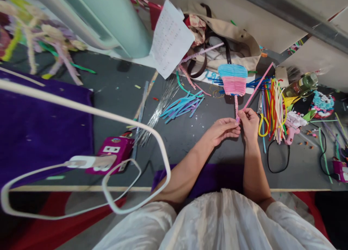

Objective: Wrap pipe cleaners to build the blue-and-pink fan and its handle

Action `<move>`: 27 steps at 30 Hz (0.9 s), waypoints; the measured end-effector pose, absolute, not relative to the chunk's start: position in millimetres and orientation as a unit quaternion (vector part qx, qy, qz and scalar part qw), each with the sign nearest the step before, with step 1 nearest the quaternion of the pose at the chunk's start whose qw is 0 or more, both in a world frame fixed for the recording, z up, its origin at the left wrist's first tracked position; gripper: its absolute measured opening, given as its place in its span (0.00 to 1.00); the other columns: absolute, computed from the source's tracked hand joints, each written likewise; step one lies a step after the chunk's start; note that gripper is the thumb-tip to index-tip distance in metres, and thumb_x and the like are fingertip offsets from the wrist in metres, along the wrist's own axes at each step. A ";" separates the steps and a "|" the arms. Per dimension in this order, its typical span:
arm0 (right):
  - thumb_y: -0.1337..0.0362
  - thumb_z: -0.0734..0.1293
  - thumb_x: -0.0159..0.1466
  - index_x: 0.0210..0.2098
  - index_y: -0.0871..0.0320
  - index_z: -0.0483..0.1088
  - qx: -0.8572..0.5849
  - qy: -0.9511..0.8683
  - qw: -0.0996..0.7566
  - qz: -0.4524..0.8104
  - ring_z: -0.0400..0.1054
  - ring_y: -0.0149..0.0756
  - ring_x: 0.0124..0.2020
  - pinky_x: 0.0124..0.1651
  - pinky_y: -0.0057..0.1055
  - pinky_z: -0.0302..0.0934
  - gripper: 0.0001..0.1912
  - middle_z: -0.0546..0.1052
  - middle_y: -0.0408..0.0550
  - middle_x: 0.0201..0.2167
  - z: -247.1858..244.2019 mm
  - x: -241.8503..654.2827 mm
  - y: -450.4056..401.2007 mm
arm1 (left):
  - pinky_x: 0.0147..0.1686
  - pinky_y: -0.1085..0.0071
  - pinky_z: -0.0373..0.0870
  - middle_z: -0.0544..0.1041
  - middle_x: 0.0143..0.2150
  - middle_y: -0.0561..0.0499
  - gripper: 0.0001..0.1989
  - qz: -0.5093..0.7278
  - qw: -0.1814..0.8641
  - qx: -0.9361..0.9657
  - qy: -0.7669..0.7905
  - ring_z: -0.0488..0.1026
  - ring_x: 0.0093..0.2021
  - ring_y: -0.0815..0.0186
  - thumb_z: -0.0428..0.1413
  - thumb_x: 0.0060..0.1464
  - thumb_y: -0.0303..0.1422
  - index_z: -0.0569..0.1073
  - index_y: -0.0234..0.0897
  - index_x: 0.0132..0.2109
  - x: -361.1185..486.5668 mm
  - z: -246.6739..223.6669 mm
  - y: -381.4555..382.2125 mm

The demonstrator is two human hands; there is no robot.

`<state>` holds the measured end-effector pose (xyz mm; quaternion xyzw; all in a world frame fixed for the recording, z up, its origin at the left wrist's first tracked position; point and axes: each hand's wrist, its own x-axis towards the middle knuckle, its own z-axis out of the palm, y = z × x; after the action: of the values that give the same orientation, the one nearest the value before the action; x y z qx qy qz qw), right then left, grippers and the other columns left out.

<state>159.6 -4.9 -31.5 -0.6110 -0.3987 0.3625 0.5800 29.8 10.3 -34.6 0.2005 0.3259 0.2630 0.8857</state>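
Observation:
A blue and pink pipe-cleaner piece (pixel 234 79) with a thin pink stem (pixel 236 105) lies over the grey table, its wide part away from me. My left hand (pixel 225 129) pinches the lower end of the stem. Close beside it, my right hand (pixel 248 120) is closed on a pink pipe cleaner (pixel 258 87), which slants up to the right from the stem's end. The fingertips of both hands nearly meet there and partly hide the join.
Right of my hands are yellow-handled scissors (pixel 263 125), coloured pipe cleaners (pixel 277 108), a pink glue gun (pixel 292 132) and a glass bottle (pixel 301 85). Blue and purple pieces (pixel 182 107) and silvery wires (pixel 157 116) lie left. A white cable (pixel 108 116) crosses the left side.

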 end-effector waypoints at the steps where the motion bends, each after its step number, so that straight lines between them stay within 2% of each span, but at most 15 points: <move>1: 0.55 0.69 0.57 0.28 0.57 0.67 -0.613 -0.399 0.578 0.363 0.56 0.24 0.19 0.23 0.23 0.53 0.12 0.65 0.36 0.20 -31.8 159.9 -4.7 | 0.29 0.71 0.78 0.78 0.27 0.48 0.07 0.260 0.886 0.203 0.325 0.77 0.25 0.68 0.63 0.48 0.25 0.73 0.29 0.35 29.7 -34.5 10.1; 10: 0.54 0.69 0.56 0.29 0.57 0.67 -0.624 -0.404 0.571 0.348 0.58 0.25 0.22 0.24 0.23 0.54 0.13 0.67 0.38 0.22 -34.1 163.4 -4.4 | 0.27 0.74 0.76 0.78 0.26 0.46 0.10 0.247 0.872 0.270 0.326 0.76 0.24 0.69 0.65 0.46 0.30 0.75 0.28 0.33 30.1 -37.0 9.8; 27: 0.53 0.71 0.54 0.28 0.56 0.66 -0.594 -0.353 0.600 0.403 0.52 0.22 0.16 0.18 0.21 0.47 0.15 0.61 0.33 0.16 -25.3 159.1 -8.9 | 0.32 0.70 0.78 0.78 0.26 0.47 0.05 0.261 0.889 0.222 0.303 0.75 0.24 0.69 0.62 0.46 0.26 0.75 0.27 0.33 26.4 -29.8 9.9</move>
<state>159.1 -8.9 -25.3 -0.5942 -0.3527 0.4026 0.6004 26.4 9.9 -29.8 0.2224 0.3027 0.2610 0.8893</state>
